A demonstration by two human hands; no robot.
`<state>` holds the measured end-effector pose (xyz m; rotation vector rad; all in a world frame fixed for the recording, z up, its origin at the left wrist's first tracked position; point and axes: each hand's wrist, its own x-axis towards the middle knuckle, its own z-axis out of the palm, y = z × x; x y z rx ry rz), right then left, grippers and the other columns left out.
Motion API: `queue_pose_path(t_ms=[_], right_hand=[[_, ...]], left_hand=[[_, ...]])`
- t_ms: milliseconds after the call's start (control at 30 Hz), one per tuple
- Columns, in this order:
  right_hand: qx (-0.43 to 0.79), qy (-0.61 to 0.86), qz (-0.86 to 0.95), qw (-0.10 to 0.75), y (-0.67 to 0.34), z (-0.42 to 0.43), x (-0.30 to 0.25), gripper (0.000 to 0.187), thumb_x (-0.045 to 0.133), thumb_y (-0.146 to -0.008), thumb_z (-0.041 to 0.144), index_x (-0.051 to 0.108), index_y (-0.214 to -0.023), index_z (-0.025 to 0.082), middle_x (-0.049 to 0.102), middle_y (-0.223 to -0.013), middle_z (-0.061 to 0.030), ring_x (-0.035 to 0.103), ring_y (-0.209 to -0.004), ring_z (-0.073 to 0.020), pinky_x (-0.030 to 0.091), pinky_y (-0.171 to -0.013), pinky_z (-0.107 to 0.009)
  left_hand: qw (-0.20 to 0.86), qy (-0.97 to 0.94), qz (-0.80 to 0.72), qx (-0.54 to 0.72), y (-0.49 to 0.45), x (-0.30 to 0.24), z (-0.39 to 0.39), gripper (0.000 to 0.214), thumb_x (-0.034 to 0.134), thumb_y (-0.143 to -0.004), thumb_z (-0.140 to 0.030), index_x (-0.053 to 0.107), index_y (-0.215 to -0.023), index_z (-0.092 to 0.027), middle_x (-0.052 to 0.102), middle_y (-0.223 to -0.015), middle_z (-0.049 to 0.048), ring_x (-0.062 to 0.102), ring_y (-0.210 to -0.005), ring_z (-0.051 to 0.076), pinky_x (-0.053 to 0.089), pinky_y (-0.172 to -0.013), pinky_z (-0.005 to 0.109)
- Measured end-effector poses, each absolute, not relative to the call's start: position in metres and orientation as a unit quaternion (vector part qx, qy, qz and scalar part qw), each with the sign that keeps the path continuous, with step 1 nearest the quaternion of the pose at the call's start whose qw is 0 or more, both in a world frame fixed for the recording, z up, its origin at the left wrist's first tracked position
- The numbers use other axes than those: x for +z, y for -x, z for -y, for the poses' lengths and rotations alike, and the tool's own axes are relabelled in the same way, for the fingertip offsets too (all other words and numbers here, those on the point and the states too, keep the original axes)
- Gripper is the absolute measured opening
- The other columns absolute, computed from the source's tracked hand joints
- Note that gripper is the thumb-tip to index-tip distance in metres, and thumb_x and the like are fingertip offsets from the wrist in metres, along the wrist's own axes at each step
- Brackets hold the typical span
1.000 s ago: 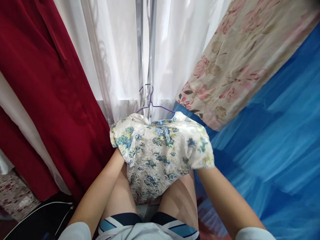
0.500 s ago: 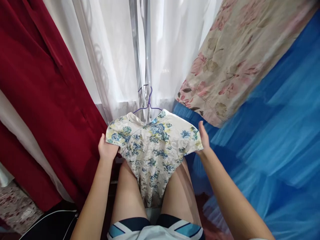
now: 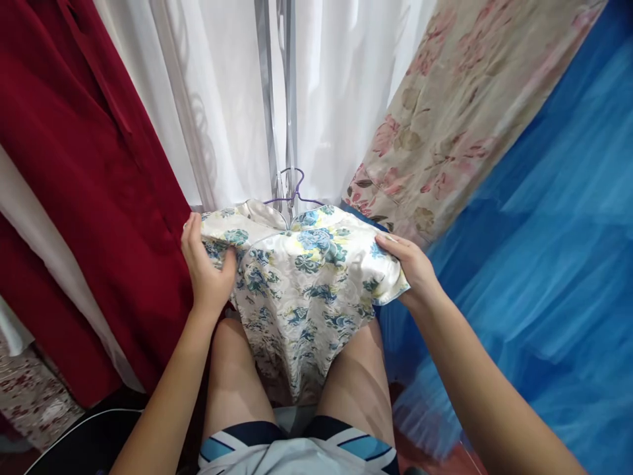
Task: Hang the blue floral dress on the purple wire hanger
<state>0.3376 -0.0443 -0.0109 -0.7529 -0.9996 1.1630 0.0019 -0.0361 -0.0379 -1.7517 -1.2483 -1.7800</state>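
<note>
A white floral dress (image 3: 301,277) with blue and yellow flowers hangs on a purple wire hanger (image 3: 293,191) from a metal rack pole (image 3: 277,99). My left hand (image 3: 205,264) grips the dress's left sleeve, thumb on the front of the cloth. At the other shoulder, my right hand (image 3: 413,264) pinches the right sleeve edge. The skirt of the dress falls between my bare legs, which hide its hem.
A dark red garment (image 3: 84,171) hangs at the left. A beige dress with pink flowers (image 3: 455,105) and a blue tulle skirt (image 3: 544,264) hang at the right. White sheer curtains (image 3: 227,99) are behind the rack. A black object (image 3: 74,445) lies at the lower left.
Both hands came out from under the sleeves, rose to the shoulders and closed on the sleeve cloth. The dress sits higher in view.
</note>
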Motion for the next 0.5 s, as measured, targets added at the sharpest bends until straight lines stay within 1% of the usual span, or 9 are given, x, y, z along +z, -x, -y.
queue_pose_path(t_ms=[67, 133, 200, 300, 400, 467, 500], right_hand=[[0.509, 0.333, 0.430, 0.667, -0.333, 0.044, -0.013, 0.020, 0.075, -0.071, 0.025, 0.072, -0.088, 0.014, 0.074, -0.076, -0.0062, 0.072, -0.068, -0.0234, 0.059, -0.059, -0.029], [0.499, 0.333, 0.431, 0.674, -0.328, 0.040, -0.013, 0.018, 0.074, -0.071, 0.027, 0.071, -0.084, 0.015, 0.073, -0.074, -0.0060, 0.072, -0.067, -0.0242, 0.060, -0.060, -0.032], [0.476, 0.336, 0.448, 0.678, -0.326, 0.037, -0.011, 0.019, 0.073, -0.072, 0.031, 0.069, -0.082, 0.016, 0.071, -0.072, -0.0055, 0.070, -0.065, -0.0236, 0.058, -0.059, -0.032], [0.408, 0.346, 0.487, 0.691, -0.328, 0.051, -0.014, 0.020, 0.070, -0.080, 0.037, 0.069, -0.086, 0.018, 0.069, -0.074, -0.0038, 0.065, -0.063, -0.0199, 0.053, -0.054, -0.027], [0.313, 0.380, 0.525, 0.695, -0.331, 0.099, -0.031, 0.022, 0.063, -0.088, 0.040, 0.070, -0.093, 0.021, 0.065, -0.075, -0.0026, 0.059, -0.061, -0.0167, 0.046, -0.049, -0.023], [0.256, 0.412, 0.581, 0.654, -0.331, 0.144, -0.048, 0.026, 0.059, -0.091, 0.044, 0.070, -0.099, 0.022, 0.063, -0.074, -0.0030, 0.056, -0.060, -0.0165, 0.044, -0.049, -0.023], [0.245, 0.422, 0.625, 0.609, -0.330, 0.165, -0.058, 0.028, 0.059, -0.090, 0.046, 0.070, -0.100, 0.023, 0.063, -0.074, -0.0038, 0.056, -0.059, -0.0175, 0.045, -0.050, -0.025]], left_hand=[[0.195, 0.630, 0.489, -0.570, -0.011, -0.034, 0.040, 0.088, 0.068, -0.078, -0.023, 0.024, -0.154, -0.022, 0.022, -0.160, 0.0142, 0.014, -0.149, 0.035, 0.010, -0.122, 0.050], [0.198, 0.627, 0.529, -0.536, -0.018, -0.032, 0.036, 0.089, 0.069, -0.077, -0.024, 0.025, -0.154, -0.024, 0.015, -0.162, 0.0135, 0.005, -0.150, 0.039, 0.006, -0.119, 0.058], [0.199, 0.632, 0.540, -0.520, -0.021, -0.030, 0.030, 0.087, 0.069, -0.077, -0.024, 0.026, -0.153, -0.026, 0.011, -0.163, 0.0123, 0.001, -0.150, 0.040, 0.006, -0.118, 0.062], [0.200, 0.671, 0.507, -0.502, -0.025, -0.027, 0.025, 0.086, 0.067, -0.077, -0.019, 0.027, -0.153, -0.027, 0.013, -0.163, 0.0102, 0.003, -0.151, 0.036, 0.007, -0.120, 0.057], [0.196, 0.700, 0.476, -0.495, -0.034, -0.034, 0.027, 0.094, 0.065, -0.074, -0.009, 0.022, -0.154, -0.029, 0.015, -0.163, 0.0087, 0.004, -0.151, 0.034, 0.005, -0.122, 0.054], [0.184, 0.722, 0.455, -0.488, -0.042, -0.046, 0.028, 0.099, 0.066, -0.073, -0.008, 0.016, -0.156, -0.028, 0.024, -0.160, 0.0105, 0.013, -0.150, 0.034, 0.001, -0.122, 0.056], [0.172, 0.739, 0.437, -0.484, -0.047, -0.054, 0.028, 0.099, 0.067, -0.073, -0.010, 0.016, -0.156, -0.027, 0.031, -0.156, 0.0121, 0.021, -0.147, 0.034, 0.003, -0.122, 0.056]])
